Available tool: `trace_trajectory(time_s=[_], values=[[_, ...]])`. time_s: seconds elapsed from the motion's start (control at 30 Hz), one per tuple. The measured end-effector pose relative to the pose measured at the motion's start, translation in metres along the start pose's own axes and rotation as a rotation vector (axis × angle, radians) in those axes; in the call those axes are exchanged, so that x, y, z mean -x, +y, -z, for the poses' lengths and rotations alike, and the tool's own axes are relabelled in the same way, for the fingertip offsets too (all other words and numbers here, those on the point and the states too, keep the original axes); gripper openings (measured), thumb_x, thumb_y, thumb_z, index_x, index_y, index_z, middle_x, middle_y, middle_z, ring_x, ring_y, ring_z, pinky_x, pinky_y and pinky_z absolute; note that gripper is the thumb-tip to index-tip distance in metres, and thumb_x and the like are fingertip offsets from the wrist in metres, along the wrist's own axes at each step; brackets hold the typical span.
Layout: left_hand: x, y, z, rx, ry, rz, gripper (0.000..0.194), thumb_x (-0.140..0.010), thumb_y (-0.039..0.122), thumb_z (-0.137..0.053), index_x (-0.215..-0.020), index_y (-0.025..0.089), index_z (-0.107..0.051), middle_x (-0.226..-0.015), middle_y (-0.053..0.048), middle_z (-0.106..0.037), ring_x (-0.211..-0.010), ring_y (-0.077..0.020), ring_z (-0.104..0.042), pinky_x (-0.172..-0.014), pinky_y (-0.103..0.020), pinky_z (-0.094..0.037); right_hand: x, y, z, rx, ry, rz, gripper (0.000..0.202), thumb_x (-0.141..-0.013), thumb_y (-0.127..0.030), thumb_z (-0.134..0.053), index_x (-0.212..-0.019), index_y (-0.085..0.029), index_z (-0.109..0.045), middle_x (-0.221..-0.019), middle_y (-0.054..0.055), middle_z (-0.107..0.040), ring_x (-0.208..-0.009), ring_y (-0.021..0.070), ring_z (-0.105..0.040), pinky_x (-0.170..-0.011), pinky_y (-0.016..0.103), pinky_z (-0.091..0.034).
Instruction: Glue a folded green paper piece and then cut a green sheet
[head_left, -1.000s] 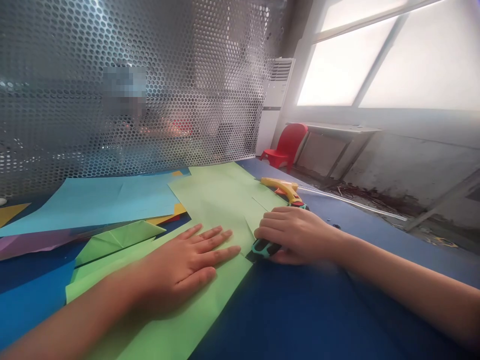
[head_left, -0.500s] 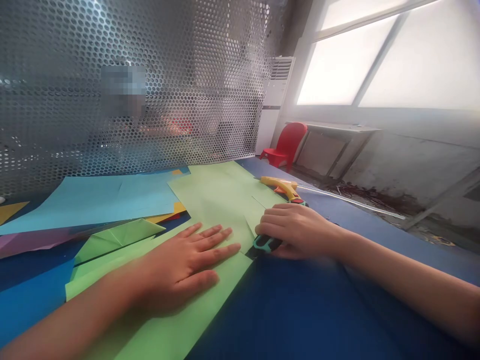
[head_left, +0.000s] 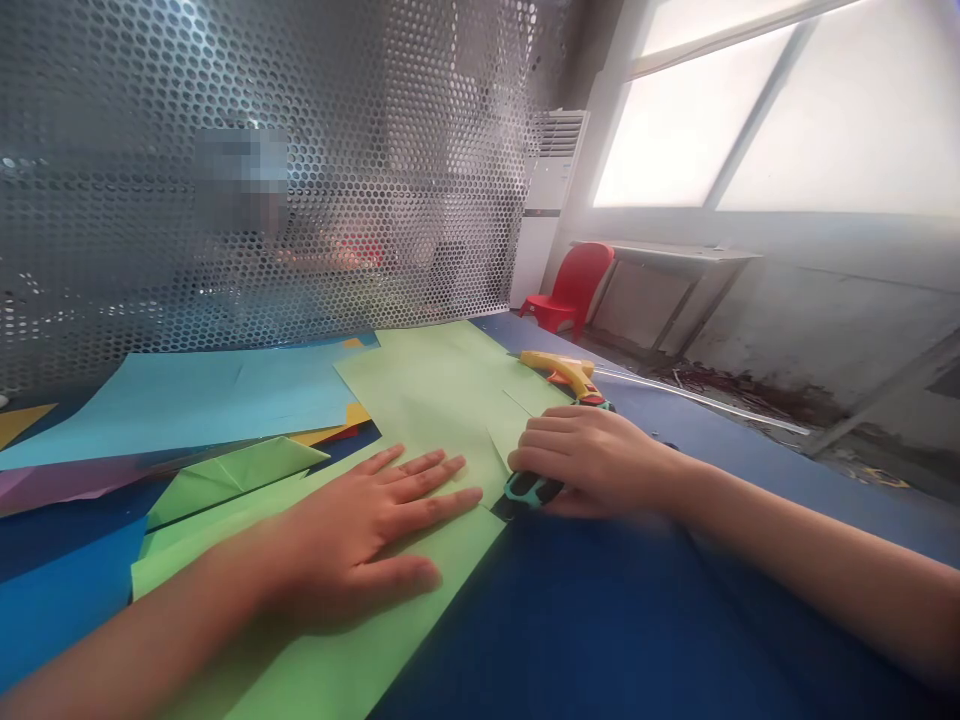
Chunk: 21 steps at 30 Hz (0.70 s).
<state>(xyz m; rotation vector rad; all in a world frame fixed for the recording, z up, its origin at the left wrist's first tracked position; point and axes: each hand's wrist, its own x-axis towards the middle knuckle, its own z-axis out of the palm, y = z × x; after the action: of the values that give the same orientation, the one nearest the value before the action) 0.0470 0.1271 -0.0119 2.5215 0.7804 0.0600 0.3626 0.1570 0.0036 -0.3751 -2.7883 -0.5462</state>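
My left hand [head_left: 375, 530] lies flat with its fingers spread on a light green paper sheet [head_left: 315, 670]. To its right, my right hand [head_left: 592, 460] is wrapped round a pair of teal and black scissors [head_left: 532, 489], whose handles show beside the fingers. The scissors are at the sheet's right edge; their blades are mostly hidden. Another large green sheet [head_left: 427, 385] lies behind both hands. A yellow glue gun [head_left: 562, 370] rests just beyond my right hand. Left of my left hand is a folded green paper piece [head_left: 240, 475].
Light blue paper [head_left: 187, 400] lies at the back left, with pink paper [head_left: 75, 482], yellow bits and blue paper [head_left: 67, 600] around it. A perforated metal screen [head_left: 337, 120] borders the table [head_left: 525, 630]. A red chair [head_left: 577, 285] stands beyond.
My right hand and what it holds have shifted very slightly left. The thumb of my left hand is stretched out a little further; the papers look unmoved.
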Motion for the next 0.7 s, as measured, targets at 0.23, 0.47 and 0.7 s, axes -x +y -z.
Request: trace_trajectory(time_s=[0.23,0.47,0.7], values=[[-0.001,-0.0019,0.0021,0.024,-0.03,-0.011,0.069,-0.105,0.079,-0.036,-0.166,0.048,-0.027,-0.178,0.008,-0.014,-0.166,-0.034,-0.015,-0.132,-0.066,0.0,0.0004,-0.0006,0.0004,0.017,0.019,0.013,0.041,-0.117,-0.039,-0.03,-0.099,-0.021,-0.062,-0.078,0.002,-0.068,-0.069,0.0184,-0.055,-0.068,0.033,-0.044],[-0.0034,-0.003,0.0017,0.045,-0.025,-0.004,0.073,-0.103,0.083,-0.034,-0.166,0.048,-0.025,-0.178,0.008,-0.013,-0.167,-0.0336,-0.015,-0.132,-0.066,0.002,0.0007,-0.0001,0.0043,0.033,0.015,0.009,0.037,-0.117,-0.036,-0.032,-0.099,-0.021,-0.061,-0.078,0.002,-0.068,-0.069,0.0183,-0.055,-0.069,0.032,-0.044],[-0.0033,-0.0038,0.0009,0.045,-0.027,-0.018,0.075,-0.102,0.083,-0.034,-0.167,0.046,-0.027,-0.178,0.006,-0.014,-0.166,-0.0356,-0.014,-0.132,-0.066,0.003,0.0022,-0.0004,0.0023,0.054,-0.001,-0.002,0.041,-0.118,-0.038,-0.03,-0.098,-0.021,-0.062,-0.078,0.002,-0.068,-0.069,0.0181,-0.056,-0.068,0.032,-0.044]])
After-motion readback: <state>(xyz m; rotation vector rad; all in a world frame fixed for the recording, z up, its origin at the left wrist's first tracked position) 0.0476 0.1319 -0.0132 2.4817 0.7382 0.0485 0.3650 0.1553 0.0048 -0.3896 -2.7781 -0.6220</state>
